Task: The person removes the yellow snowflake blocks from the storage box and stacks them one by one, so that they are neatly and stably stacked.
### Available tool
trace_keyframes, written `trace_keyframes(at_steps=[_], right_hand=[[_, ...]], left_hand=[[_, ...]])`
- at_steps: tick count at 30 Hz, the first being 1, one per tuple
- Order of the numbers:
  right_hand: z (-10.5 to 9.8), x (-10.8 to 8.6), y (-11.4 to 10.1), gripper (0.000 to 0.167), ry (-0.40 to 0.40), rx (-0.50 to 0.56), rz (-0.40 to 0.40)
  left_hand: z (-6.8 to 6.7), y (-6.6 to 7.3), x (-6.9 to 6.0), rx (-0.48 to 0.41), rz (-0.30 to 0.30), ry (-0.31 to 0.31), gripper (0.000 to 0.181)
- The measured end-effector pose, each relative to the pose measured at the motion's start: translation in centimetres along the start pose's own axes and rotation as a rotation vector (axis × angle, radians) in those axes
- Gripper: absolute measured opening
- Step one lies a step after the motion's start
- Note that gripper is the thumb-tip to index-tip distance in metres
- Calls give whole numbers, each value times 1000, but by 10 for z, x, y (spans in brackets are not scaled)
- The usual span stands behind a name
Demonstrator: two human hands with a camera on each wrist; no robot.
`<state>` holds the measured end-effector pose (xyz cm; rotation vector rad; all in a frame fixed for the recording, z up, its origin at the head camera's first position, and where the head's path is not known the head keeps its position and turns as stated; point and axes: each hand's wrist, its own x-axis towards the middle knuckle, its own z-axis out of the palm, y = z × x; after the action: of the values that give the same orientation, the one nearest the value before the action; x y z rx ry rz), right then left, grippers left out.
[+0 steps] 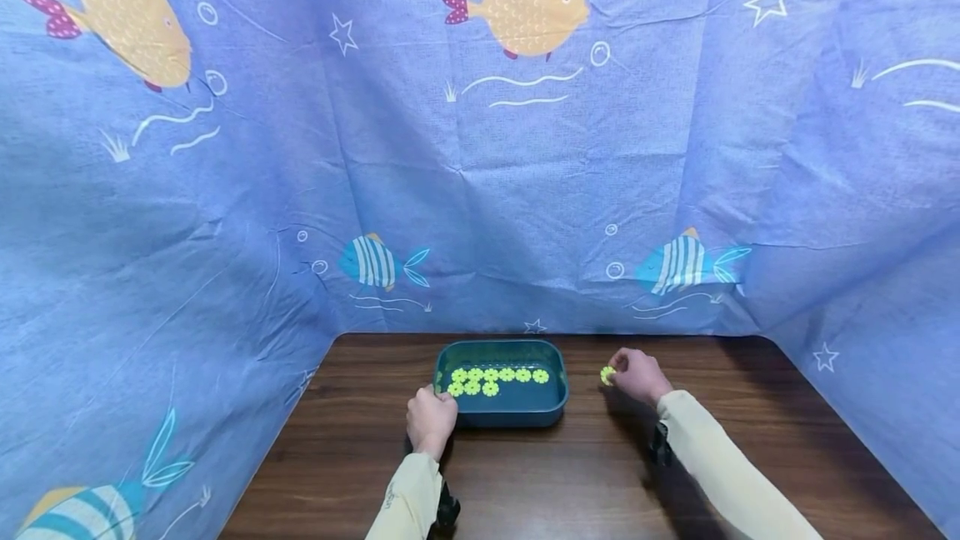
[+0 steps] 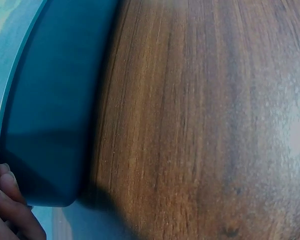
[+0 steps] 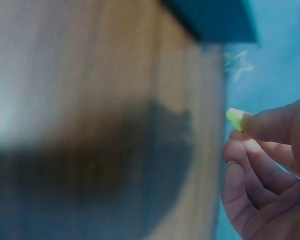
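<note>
left hand (image 1: 432, 417) gripping the near corner of one teal tray (image 1: 517, 419), nine lime flower bits (image 1: 491, 375) in it just right of that hand, right hand (image 1: 641, 375) pinching one more lime flower (image 1: 606, 376) over the tabletop (image 1: 540, 482)

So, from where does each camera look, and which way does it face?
Head: worn on the head, facing forward and down at the teal tray, table and fish-printed cloth; left hand, right hand and sleeves show.
Left wrist: on that wrist, facing the tray's side and the table; left hand partly visible.
Right wrist: on that wrist, facing the table and a tray corner; right hand pinching a yellow flower piece.
Shared: head and right wrist views both show that piece.
</note>
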<state>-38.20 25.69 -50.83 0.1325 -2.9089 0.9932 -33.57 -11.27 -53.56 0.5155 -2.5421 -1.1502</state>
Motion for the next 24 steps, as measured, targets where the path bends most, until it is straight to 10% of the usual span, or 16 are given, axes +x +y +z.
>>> trace_keyframes(at_steps=[24], right_hand=[[12, -29, 27, 14, -67, -157, 0]], left_hand=[[-2, -1, -1, -2, 14, -46, 18]])
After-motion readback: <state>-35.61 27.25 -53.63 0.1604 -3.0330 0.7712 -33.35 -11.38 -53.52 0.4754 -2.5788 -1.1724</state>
